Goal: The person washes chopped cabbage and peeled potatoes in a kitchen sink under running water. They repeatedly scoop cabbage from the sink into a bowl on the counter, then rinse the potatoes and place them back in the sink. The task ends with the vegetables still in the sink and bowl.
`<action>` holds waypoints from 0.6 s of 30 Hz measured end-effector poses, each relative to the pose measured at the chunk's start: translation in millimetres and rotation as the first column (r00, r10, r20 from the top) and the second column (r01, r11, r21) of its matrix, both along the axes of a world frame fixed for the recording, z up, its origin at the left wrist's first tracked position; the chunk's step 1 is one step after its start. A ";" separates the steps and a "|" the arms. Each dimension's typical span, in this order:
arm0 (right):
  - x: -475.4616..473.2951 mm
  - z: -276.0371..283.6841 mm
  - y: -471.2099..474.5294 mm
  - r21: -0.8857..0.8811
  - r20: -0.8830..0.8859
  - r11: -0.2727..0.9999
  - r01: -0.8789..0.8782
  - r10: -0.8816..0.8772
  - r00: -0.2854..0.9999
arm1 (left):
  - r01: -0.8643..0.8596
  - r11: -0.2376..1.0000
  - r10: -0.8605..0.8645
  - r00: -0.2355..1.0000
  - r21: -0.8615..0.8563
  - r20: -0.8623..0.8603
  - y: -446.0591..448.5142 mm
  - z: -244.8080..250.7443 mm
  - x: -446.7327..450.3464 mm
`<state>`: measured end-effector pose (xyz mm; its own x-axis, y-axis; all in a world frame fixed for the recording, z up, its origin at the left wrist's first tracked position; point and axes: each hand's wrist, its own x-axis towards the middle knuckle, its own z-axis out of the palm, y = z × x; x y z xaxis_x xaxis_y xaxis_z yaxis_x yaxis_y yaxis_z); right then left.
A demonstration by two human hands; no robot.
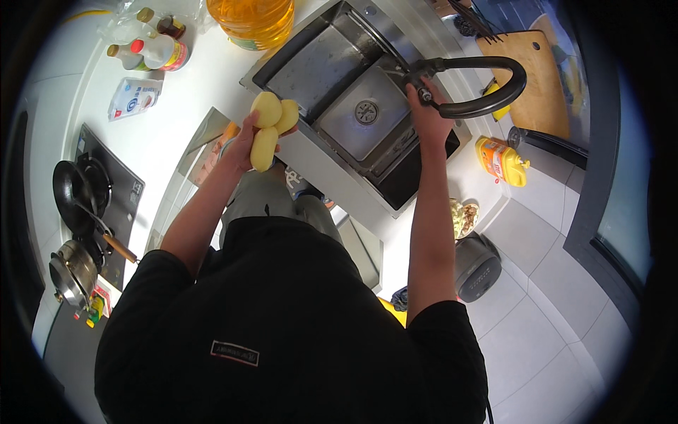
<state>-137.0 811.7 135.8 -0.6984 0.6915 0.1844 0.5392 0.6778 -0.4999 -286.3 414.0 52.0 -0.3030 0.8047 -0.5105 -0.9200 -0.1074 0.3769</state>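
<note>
Three peeled potatoes (266, 110) rest in my left hand (243, 144), with its fingers curled beneath them. I hold them just outside the left front edge of the stainless steel sink (323, 61). My right hand (428, 114) reaches across the basin to the black kitchen faucet (424, 77) and has its fingers around the faucet's body. From there a thick curved hose (516, 79) loops out to the right. Below the faucet, a round drain (366, 112) shows in the lower basin. No running water can be made out.
A large oil bottle (251, 24) stands left of the sink, with several seasoning bottles (164, 53) beyond. A wok (71, 196) sits on the cooktop (124, 199). On the right are a yellow dish soap bottle (500, 161), a wooden cutting board (529, 85) and a dark appliance (478, 267).
</note>
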 end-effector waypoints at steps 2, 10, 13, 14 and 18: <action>13.7 -4.0 -10.0 -0.021 0.057 1.000 0.004 -0.003 0.998 | 0.005 1.000 -0.005 1.000 0.020 -0.026 1.2 0.9 -0.6; 45.6 -3.8 -28.7 -0.136 0.000 0.983 -0.124 0.126 0.992 | 0.010 0.999 -0.010 1.000 0.036 -0.025 6.4 1.8 1.0; 45.6 1.5 -25.4 -0.199 -0.062 0.965 -0.169 0.160 0.985 | 0.015 1.000 -0.015 1.000 0.027 -0.013 8.4 1.5 1.7; 45.6 3.9 -23.9 -0.208 -0.074 0.960 -0.189 0.177 0.981 | 0.017 1.000 -0.017 1.000 0.019 -0.002 9.1 1.2 1.7; 44.9 12.6 -21.3 -0.217 -0.034 0.955 -0.201 0.198 0.980 | 0.036 0.998 -0.035 0.999 0.053 -0.006 10.9 -0.5 0.5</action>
